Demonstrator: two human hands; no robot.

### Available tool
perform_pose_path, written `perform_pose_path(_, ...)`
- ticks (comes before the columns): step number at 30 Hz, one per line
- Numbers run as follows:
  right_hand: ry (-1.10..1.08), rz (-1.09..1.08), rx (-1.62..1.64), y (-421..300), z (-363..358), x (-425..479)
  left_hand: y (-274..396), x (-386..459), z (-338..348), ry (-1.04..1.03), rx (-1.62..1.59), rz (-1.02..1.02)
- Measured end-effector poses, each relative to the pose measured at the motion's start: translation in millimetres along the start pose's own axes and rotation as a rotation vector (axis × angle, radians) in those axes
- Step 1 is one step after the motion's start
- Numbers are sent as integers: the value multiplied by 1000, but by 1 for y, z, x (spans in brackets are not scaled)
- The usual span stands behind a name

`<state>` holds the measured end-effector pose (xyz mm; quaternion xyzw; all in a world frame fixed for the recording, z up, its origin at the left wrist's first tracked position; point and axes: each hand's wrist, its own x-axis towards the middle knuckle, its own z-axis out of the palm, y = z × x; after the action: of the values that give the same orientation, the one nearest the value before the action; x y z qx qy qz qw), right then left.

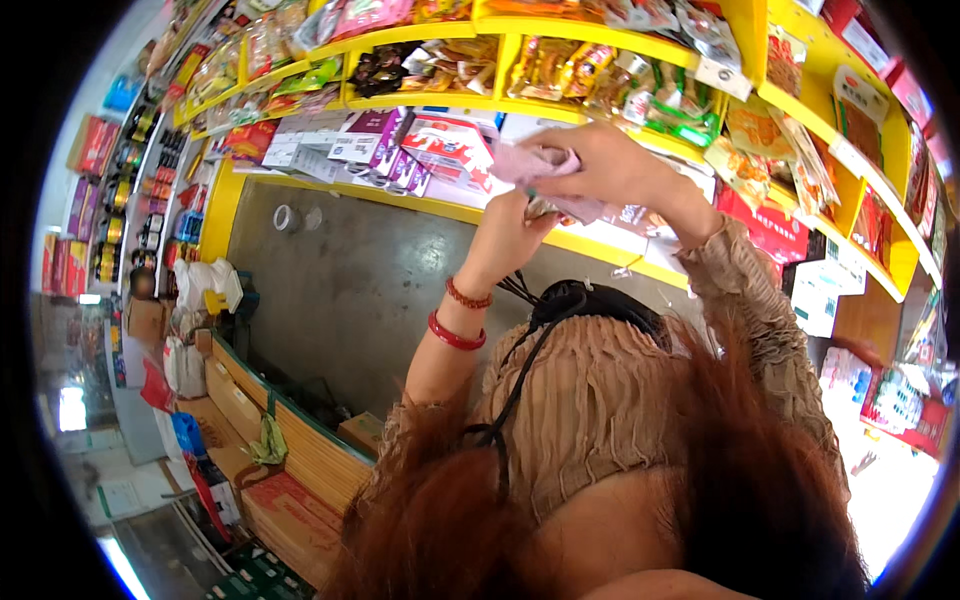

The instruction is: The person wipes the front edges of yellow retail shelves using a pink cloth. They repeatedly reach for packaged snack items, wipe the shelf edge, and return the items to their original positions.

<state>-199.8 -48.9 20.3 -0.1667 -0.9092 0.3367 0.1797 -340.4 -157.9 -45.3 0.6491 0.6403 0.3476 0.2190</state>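
Observation:
Both of my hands are raised close together before the shelves. My right hand (pixel 600 169) grips a pink cloth (pixel 536 165), which is bunched around its fingers. Just below it, my left hand (pixel 506 236) has its fingers closed on a small item (pixel 541 204) with a bit of green, largely hidden by the fingers and cloth; what it is I cannot tell. A red bangle and a beaded bracelet are on my left wrist. Behind the hands stand a red and white carton (pixel 450 146) and purple and white boxes (pixel 375 146) on the bottom shelf.
Yellow shelves (pixel 420 34) with packaged snacks curve across the top and right. Jars and boxes line a shelf (pixel 124 217) at the left. Cardboard boxes (pixel 289 517) and a white plastic bag (pixel 206 285) stand at the lower left. A white cup-like item (pixel 283 217) lies on the grey floor (pixel 360 262).

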Motion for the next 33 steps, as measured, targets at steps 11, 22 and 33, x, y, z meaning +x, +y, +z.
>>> perform_pose_path(11,417,516,409,77,30,-15,-30,-44,-26,263,-727,-216)
perform_pose_path(22,534,120,406,38,116,6,-28,-31,-31,311,-1020,-117)
perform_pose_path(33,462,90,1521,32,91,-18,-18,-23,-25,384,-918,-129)
